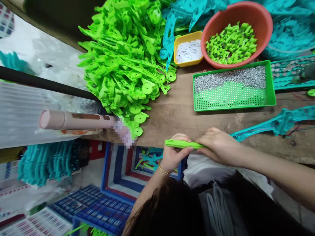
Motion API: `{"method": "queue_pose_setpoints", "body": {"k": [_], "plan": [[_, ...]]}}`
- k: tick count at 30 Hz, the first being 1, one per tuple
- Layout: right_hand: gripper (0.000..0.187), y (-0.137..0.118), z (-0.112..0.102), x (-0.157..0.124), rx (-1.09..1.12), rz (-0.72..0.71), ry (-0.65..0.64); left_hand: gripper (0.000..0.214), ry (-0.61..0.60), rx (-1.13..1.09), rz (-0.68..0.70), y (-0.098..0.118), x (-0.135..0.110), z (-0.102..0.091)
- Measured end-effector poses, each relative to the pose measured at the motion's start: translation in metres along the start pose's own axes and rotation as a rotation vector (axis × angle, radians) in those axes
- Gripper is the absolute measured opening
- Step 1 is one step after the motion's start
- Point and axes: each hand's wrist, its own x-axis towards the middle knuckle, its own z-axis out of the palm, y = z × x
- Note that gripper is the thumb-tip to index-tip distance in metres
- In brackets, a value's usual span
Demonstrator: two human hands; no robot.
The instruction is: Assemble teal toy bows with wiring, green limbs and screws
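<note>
Both my hands hold one long green plastic piece (pixel 183 144) at the near edge of the wooden table (pixel 177 111). My left hand (pixel 175 153), with a gold bracelet at the wrist, pinches its left end. My right hand (pixel 220 146) is closed over its right end. Just beyond and to the left lies a big heap of the same green plastic pieces (pixel 125 55).
A red bowl (pixel 263 19) holds small green parts. A yellow tub (pixel 188 50) holds white bits. A green tray (pixel 233 96) holds several small metal pins. Teal plastic pieces (pixel 278 124) lie at the right and back. A pink tube (pixel 73 120) juts in from the left.
</note>
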Motion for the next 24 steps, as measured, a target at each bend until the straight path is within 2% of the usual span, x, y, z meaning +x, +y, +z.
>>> {"method": "queue_pose_setpoints", "body": {"k": [3,7,12,14,18,24], "plan": [[0.025,0.002,0.003,-0.001,0.049,-0.033,0.068,0.013,0.027,0.043,0.030,0.002,-0.002,0.001],[0.021,0.004,-0.003,0.001,0.102,-0.011,0.015,0.014,0.041,0.051,0.013,0.002,-0.004,0.001],[0.024,0.008,-0.016,-0.003,0.127,0.125,-0.032,0.015,0.063,-0.033,-0.001,-0.006,-0.005,-0.001],[0.021,0.007,-0.017,-0.005,0.132,0.156,-0.028,0.020,0.029,-0.081,-0.025,-0.009,-0.005,0.001],[0.018,0.004,-0.012,-0.006,0.168,0.115,0.028,0.029,-0.046,-0.020,-0.058,-0.009,-0.003,0.008],[0.017,0.003,-0.008,-0.006,0.225,0.002,0.151,0.018,-0.045,0.037,0.066,-0.001,0.004,0.016]]}}
